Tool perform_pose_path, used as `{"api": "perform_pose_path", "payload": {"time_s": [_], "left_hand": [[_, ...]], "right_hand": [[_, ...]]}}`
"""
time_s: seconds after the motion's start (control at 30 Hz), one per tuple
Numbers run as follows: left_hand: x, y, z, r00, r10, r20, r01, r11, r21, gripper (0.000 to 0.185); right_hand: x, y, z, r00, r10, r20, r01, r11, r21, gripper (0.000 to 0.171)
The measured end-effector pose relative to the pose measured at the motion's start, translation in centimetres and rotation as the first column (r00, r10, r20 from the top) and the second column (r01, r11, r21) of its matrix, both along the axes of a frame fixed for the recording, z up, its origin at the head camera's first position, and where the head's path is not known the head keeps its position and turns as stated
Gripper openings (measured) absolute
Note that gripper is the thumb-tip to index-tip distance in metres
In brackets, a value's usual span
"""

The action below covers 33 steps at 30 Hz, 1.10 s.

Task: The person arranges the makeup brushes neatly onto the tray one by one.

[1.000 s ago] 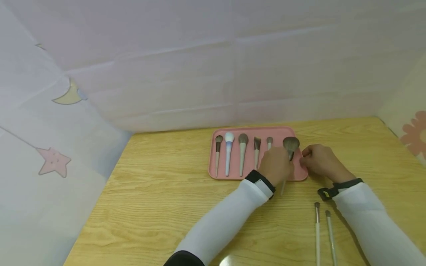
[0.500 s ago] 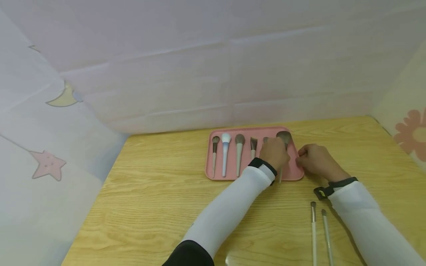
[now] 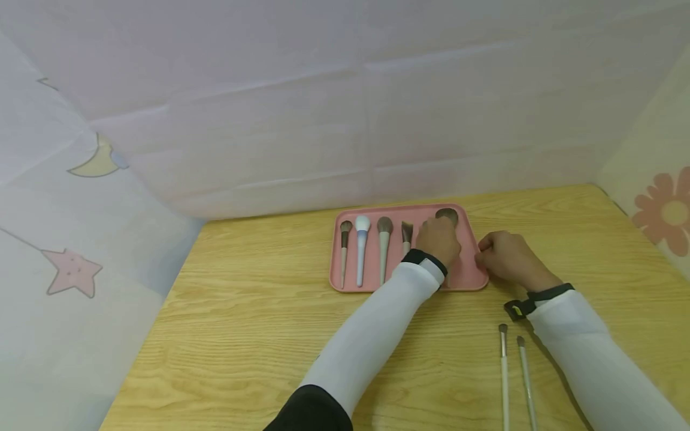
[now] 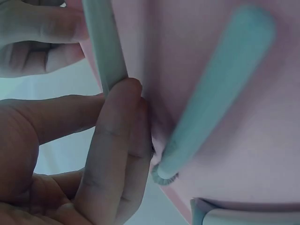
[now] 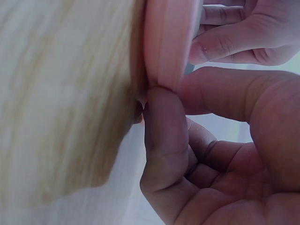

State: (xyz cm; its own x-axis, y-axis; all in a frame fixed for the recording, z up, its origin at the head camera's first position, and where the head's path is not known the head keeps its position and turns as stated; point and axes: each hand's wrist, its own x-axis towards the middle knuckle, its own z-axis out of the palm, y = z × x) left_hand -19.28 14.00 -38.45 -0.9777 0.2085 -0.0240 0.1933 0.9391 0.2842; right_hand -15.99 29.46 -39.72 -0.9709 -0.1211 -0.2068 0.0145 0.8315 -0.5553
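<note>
My left hand [image 3: 439, 240] is over the right half of the pink tray [image 3: 471, 280]. It pinches the pale handle of a makeup brush [image 4: 105, 42] between thumb and fingers. The wide, fluffy dark head of this makeup brush [image 3: 447, 214] shows just beyond the knuckles in the head view. Close by in the left wrist view lies another pale-handled brush [image 4: 215, 89], mostly hidden from the head camera by the hand. My right hand [image 3: 509, 257] grips the tray's right rim [image 5: 168, 42], thumb and forefinger meeting on it in the right wrist view.
Several makeup brushes lie side by side in the tray, among them a white-headed brush [image 3: 361, 248] and an angled brush [image 3: 406, 234]. Two slim brushes, one with a metal ferrule [image 3: 504, 371] and a shorter-looking one [image 3: 526, 380], lie on the wooden table [image 3: 242, 335] beside the right forearm.
My left hand has carried the fluffy brush back and slightly left, lowering it over the tray. The right hand keeps its hold on the rim. The head view has shifted slightly.
</note>
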Motion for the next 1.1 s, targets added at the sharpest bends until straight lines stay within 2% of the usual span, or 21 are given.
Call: {"api": "perform_pose_path", "payload": {"time_s": [0.27,0.5,0.8,0.93,1.1], "left_hand": [[-0.7,0.2,-0.1,0.998,0.055,-0.016,-0.056,0.998,-0.023,0.009],[-0.7,0.0,0.0,0.999,0.039,-0.035,-0.042,0.995,-0.094,0.009],[-0.4,-0.2,0.1,0.999,0.024,-0.023,-0.027,0.991,-0.132,0.013],[-0.3,-0.4,0.4,0.999,0.031,-0.015,-0.033,0.992,-0.118,0.016],[0.6,-1.4,1.3,0.998,0.004,-0.055,-0.008,0.998,-0.066,0.019]], "right_hand": [[-0.1,-0.1,0.0,1.0,-0.005,0.0,0.005,1.0,0.011,0.037],[0.0,-0.2,0.2,1.0,-0.009,0.003,0.009,1.0,0.013,0.036],[0.1,-0.1,-0.1,1.0,-0.008,0.006,0.008,1.0,0.012,0.037],[0.1,-0.1,-0.1,1.0,-0.007,0.011,0.007,1.0,0.009,0.037],[0.1,0.0,0.0,1.0,-0.004,0.006,0.004,1.0,0.01,0.038]]}}
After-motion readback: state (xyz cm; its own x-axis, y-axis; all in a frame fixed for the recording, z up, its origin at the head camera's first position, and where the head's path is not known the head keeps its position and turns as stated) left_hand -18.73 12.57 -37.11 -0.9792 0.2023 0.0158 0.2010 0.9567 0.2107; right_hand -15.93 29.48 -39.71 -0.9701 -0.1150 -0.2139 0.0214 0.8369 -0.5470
